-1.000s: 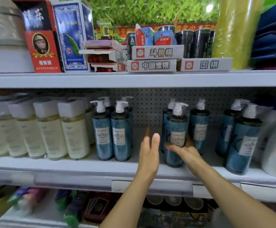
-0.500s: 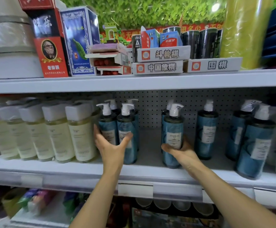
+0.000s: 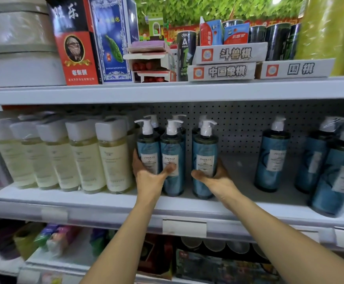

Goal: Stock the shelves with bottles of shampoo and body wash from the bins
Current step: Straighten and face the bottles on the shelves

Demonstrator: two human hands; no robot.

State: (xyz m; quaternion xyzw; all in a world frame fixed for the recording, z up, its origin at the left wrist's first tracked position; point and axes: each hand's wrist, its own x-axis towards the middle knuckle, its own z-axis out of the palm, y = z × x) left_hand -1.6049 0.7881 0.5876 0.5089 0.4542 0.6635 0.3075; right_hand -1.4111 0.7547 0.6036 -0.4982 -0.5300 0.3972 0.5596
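Blue pump bottles stand on the middle shelf [image 3: 105,203]. My left hand [image 3: 149,176] grips the front left blue bottle [image 3: 148,149], fingers round its left side and thumb reaching onto the neighbouring blue bottle [image 3: 173,152]. My right hand [image 3: 213,178] cups the lower part of another blue pump bottle [image 3: 205,152] just to the right, thumb on its front, fingers behind it. All three bottles stand upright on the shelf. More blue bottles stand behind them, partly hidden.
A row of pale yellow bottles [image 3: 113,158] with white caps fills the shelf's left. Further blue bottles [image 3: 272,158] stand at the right, with a gap between them and my right hand. Boxed games [image 3: 222,71] sit on the upper shelf. Mixed goods lie below.
My left hand moved left from the gap and took hold of the front left blue bottle. My right hand slid its bottle leftward, closer to the pair.
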